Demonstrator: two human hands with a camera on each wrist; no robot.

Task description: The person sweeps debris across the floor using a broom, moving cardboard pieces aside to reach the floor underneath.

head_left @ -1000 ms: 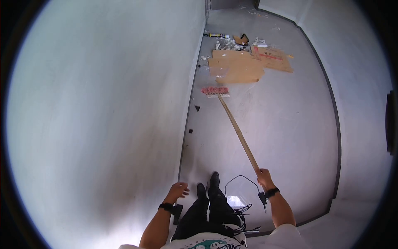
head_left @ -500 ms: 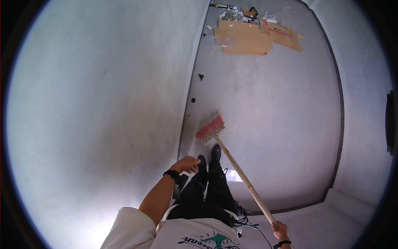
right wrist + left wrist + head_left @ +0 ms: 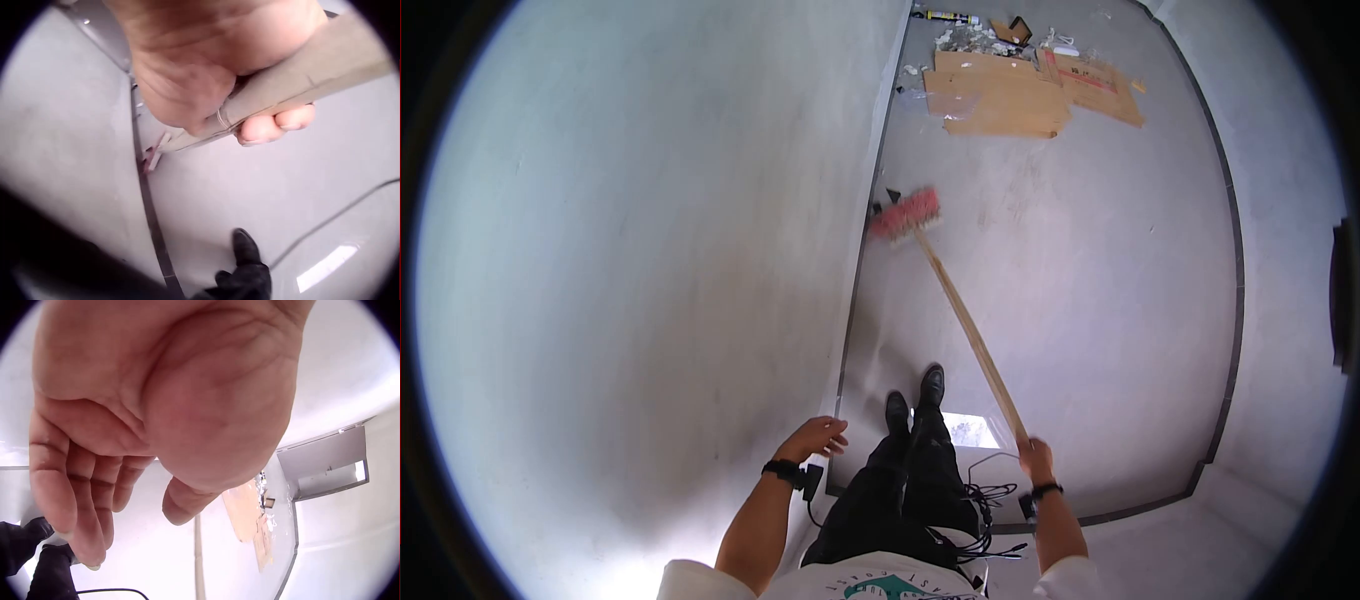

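Note:
A broom with a red-bristled head (image 3: 908, 213) and a long bamboo handle (image 3: 970, 330) reaches forward over the floor. My right hand (image 3: 1036, 460) grips the handle near its upper end; in the right wrist view the fingers wrap round the pole (image 3: 275, 94). The broom head lies close to the left wall's dark skirting, slightly blurred. Just beyond it is a dark triangular scrap (image 3: 893, 195), and a small dark piece (image 3: 876, 208) shows at its left edge. My left hand (image 3: 815, 438) hangs by the left wall, fingers loosely bent, holding nothing; the left wrist view shows its bare palm (image 3: 219, 406).
Flattened cardboard (image 3: 1000, 95) lies farther along the floor, with white debris (image 3: 970, 40), a yellow-and-black tube (image 3: 952, 17) and an open small box (image 3: 1012, 32) behind it. Walls with dark skirting bound both sides. Black cables (image 3: 990, 510) hang by my right leg.
The broom head was first far forward, came back close to my feet, and is now pushed forward again beside the dark scraps. My right hand moved back, then forward with it. My left hand stays free.

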